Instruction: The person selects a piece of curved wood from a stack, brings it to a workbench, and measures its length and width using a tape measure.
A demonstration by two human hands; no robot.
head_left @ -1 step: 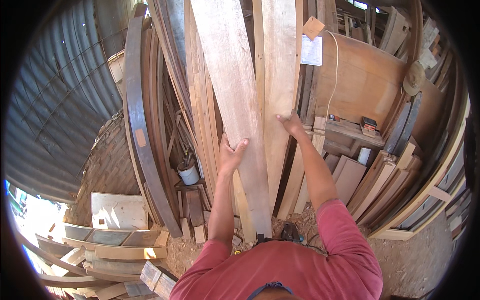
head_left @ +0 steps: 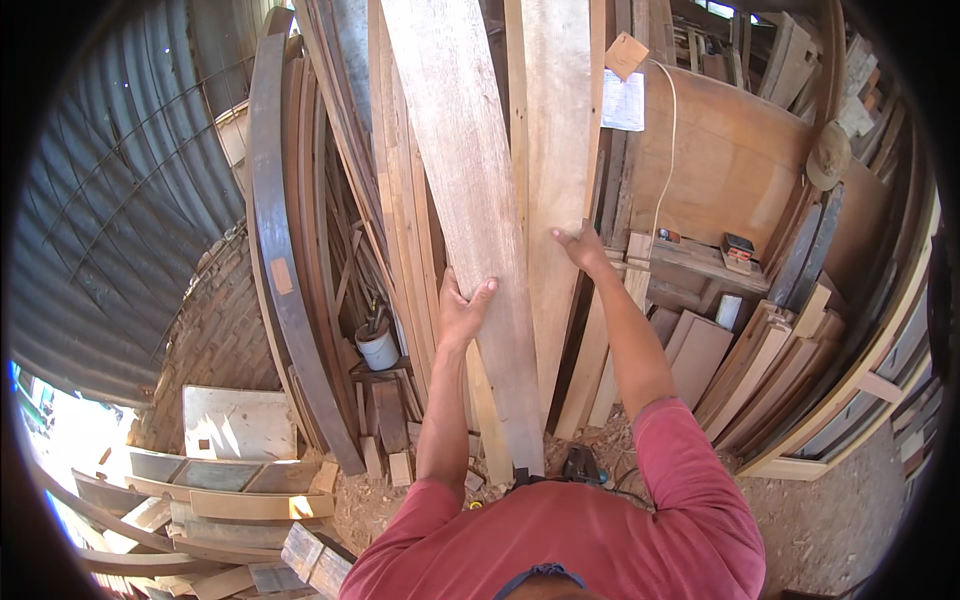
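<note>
A long, wide pale wooden plank (head_left: 470, 170) stands tilted in front of me, its lower end close to my body. My left hand (head_left: 463, 308) is closed round its left edge, thumb on the face and the other fingers hidden behind. Just right of it leans a second pale wooden board (head_left: 558, 130). On that board's right edge my right hand (head_left: 582, 247) is closed, with the thumb lying across the front face. The two planks come close together at the bottom and spread apart toward the top.
Upright timber strips (head_left: 405, 200) and a dark curved beam (head_left: 275, 235) lean at left, near a white bucket (head_left: 377, 350). A plywood panel (head_left: 720, 150), a wooden ledge (head_left: 700, 263) and shorter offcuts (head_left: 755, 370) are at right. Shavings and a dark tool (head_left: 580, 463) lie by my body.
</note>
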